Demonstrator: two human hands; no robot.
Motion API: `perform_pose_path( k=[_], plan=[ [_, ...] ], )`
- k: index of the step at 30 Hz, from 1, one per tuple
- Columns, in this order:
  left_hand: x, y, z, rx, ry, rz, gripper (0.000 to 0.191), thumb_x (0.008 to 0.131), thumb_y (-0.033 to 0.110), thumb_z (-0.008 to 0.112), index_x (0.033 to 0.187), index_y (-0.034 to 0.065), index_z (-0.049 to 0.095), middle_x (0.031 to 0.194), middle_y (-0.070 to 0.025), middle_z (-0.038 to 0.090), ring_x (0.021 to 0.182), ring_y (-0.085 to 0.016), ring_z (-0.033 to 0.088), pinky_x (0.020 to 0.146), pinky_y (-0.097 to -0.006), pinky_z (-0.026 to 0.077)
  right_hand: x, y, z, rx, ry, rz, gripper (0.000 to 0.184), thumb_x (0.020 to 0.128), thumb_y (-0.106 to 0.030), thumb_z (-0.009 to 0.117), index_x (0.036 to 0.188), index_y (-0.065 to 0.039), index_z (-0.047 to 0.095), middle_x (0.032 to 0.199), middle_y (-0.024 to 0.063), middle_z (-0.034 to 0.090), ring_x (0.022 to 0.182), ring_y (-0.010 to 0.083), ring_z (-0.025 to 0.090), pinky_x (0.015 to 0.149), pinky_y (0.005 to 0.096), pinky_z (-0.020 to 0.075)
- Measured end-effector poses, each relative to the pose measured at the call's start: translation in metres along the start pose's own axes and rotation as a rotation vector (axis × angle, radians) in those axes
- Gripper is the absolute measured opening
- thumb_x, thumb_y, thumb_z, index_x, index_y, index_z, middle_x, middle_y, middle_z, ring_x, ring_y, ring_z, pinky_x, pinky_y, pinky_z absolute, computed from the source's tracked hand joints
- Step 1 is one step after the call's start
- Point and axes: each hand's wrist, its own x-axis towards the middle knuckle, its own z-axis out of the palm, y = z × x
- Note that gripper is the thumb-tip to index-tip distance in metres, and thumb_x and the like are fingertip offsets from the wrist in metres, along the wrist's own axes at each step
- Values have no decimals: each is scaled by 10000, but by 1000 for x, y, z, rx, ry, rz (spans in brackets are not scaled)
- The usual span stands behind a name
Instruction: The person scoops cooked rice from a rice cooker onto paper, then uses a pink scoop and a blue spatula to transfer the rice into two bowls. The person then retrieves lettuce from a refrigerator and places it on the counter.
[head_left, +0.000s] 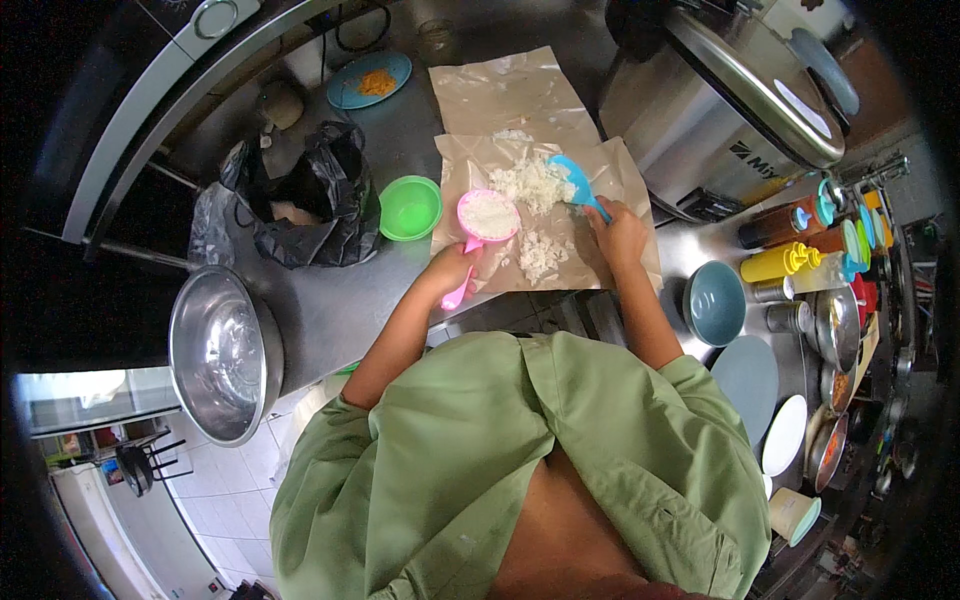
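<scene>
My left hand (453, 271) grips the handle of a pink plastic scoop (488, 216), whose bowl is full of white rice. In my right hand (621, 234) is a blue plastic rice paddle (576, 180), its blade touching a heap of cooked rice (534, 182). A smaller clump of rice (542, 255) lies nearer to me. Both lie on brown wrapping paper (628, 196), which overlaps a second brown sheet (510, 94) behind it. Left of the paper stands a green plastic bowl (411, 208).
Left are an open black plastic bag (322, 202), a blue plate with orange food (347, 79) and a large steel bowl (225, 356) at the counter's edge. Right are a steel rice container (705, 127), a blue-grey bowl (715, 303), yellow squeeze bottles (769, 262) and plates (746, 382).
</scene>
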Motion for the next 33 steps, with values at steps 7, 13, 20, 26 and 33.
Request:
perform_pose_path(
  k=[7, 13, 20, 26, 33],
  plan=[
    [-1, 8, 8, -54, 4, -42, 266, 955, 308, 467, 1076, 71, 471, 734, -25, 485, 497, -140, 491, 425, -309, 439, -13, -25, 9, 232, -147, 10, 298, 814, -364, 657, 1001, -134, 686, 866, 109, 658, 743, 318, 640, 626, 390, 492],
    [4, 11, 20, 22, 20, 12, 230, 949, 267, 472, 1052, 62, 472, 716, -21, 467, 494, -136, 472, 434, -304, 428, -58, -60, 5, 21, -215, -272, 312, 845, -152, 587, 1149, -88, 566, 872, 135, 622, 693, 335, 629, 598, 423, 502],
    [17, 0, 18, 37, 28, 103, 279, 946, 284, 496, 1122, 68, 481, 720, -24, 459, 484, -119, 435, 431, -278, 390, -74, -72, -8, -41, -361, -504, 428, 813, -74, 535, 1237, -38, 492, 837, 130, 571, 675, 314, 630, 572, 420, 517],
    [8, -6, 17, -192, -48, 159, 340, 954, 306, 494, 1203, 80, 451, 723, -17, 451, 463, -97, 406, 427, -260, 370, -24, -33, -28, 422, -259, -305, 283, 906, -164, 522, 1163, -63, 581, 864, 126, 618, 743, 292, 646, 671, 414, 507],
    [0, 5, 26, -147, -65, 172, 335, 954, 316, 500, 1181, 76, 446, 687, -15, 444, 415, -102, 403, 369, -275, 341, -9, -33, -58, 940, -591, 157, 328, 957, -218, 497, 1271, -135, 547, 963, 35, 637, 672, 126, 479, 572, 273, 415]
  ],
)
